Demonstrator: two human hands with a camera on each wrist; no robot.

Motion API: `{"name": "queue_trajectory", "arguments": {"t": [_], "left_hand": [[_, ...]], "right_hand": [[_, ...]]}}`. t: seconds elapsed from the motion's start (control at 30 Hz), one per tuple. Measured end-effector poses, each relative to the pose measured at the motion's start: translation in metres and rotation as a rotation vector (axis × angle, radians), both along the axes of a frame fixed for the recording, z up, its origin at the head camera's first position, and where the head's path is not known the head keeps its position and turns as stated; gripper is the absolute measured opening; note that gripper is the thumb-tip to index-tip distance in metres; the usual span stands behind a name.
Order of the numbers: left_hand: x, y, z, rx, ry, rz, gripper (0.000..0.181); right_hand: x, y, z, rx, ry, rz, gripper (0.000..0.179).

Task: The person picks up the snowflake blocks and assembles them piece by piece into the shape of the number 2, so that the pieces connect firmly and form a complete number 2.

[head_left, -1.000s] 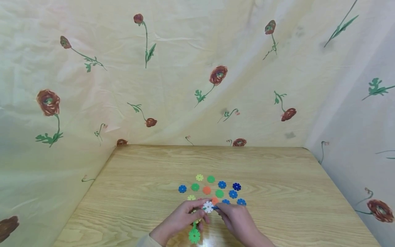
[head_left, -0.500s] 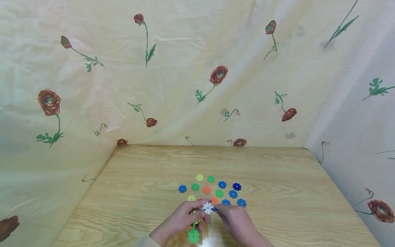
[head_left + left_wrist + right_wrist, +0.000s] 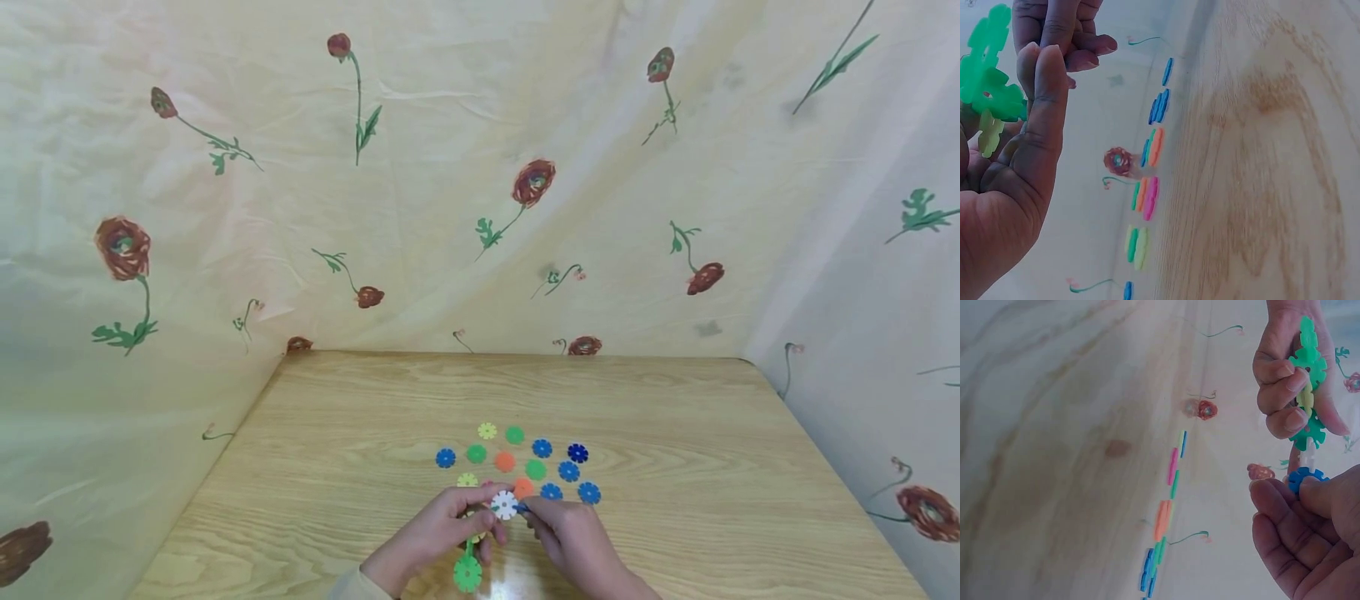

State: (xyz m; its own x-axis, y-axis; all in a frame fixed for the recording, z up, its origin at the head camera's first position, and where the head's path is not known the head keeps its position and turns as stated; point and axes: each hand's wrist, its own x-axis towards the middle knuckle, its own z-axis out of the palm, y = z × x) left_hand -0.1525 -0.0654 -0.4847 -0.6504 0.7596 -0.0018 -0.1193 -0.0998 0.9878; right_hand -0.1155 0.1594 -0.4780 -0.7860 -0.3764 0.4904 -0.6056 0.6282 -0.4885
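Note:
My left hand (image 3: 435, 527) grips a chain of slotted plastic discs joined edge to edge. A green disc (image 3: 467, 573) hangs at its near end, and a white disc (image 3: 504, 505) faces up at the far end. Between them the right wrist view shows another green disc (image 3: 1309, 367), a yellow disc (image 3: 1305, 399) partly behind the fingers, and one more green disc. With thumb and fingers my right hand (image 3: 581, 533) pinches a blue disc (image 3: 1302, 479) against the white disc's edge. How deep the slots engage is hidden by the fingertips.
Loose slotted discs lie flat on the wooden table (image 3: 337, 433) just beyond the hands: several blue ones (image 3: 568, 472), green ones (image 3: 536, 470), orange ones (image 3: 505, 462) and yellow ones (image 3: 487, 431). A pink disc is mostly covered by the left hand. Flowered cloth (image 3: 435, 167) hangs around the table.
The green near end of the chain has swung slightly left, and the white disc has shifted a touch the same way. Both hands keep their holds.

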Motion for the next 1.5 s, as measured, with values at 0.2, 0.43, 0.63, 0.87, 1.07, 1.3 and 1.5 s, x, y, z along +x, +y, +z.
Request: {"name": "queue_trajectory", "arguments": {"t": [0.2, 0.43, 0.63, 0.87, 1.07, 1.3, 1.5], "left_hand": [[0.000, 0.000, -0.001, 0.002, 0.005, -0.008, 0.046], [0.001, -0.002, 0.001, -0.017, 0.038, 0.031, 0.043], [0.004, 0.001, 0.007, -0.088, 0.024, 0.142, 0.041], [0.008, 0.011, 0.008, -0.178, 0.122, 0.249, 0.037], [0.012, 0.016, 0.009, -0.233, 0.126, 0.317, 0.036], [0.016, 0.019, 0.008, -0.292, 0.173, 0.360, 0.034], [0.018, 0.021, 0.008, -0.341, 0.159, 0.397, 0.036]], "right_hand": [[0.001, -0.002, -0.001, -0.006, -0.030, -0.013, 0.014], [0.000, -0.006, -0.001, -0.046, -0.017, -0.013, 0.016], [-0.001, -0.006, 0.002, -0.130, -0.093, -0.013, 0.014], [0.002, -0.006, 0.001, -0.101, -0.148, -0.011, 0.013], [0.003, -0.010, 0.002, -0.036, -0.058, -0.045, 0.011], [0.005, -0.013, 0.004, 0.022, -0.082, -0.075, 0.009], [0.005, -0.015, 0.001, 0.047, -0.111, -0.084, 0.011]]}}
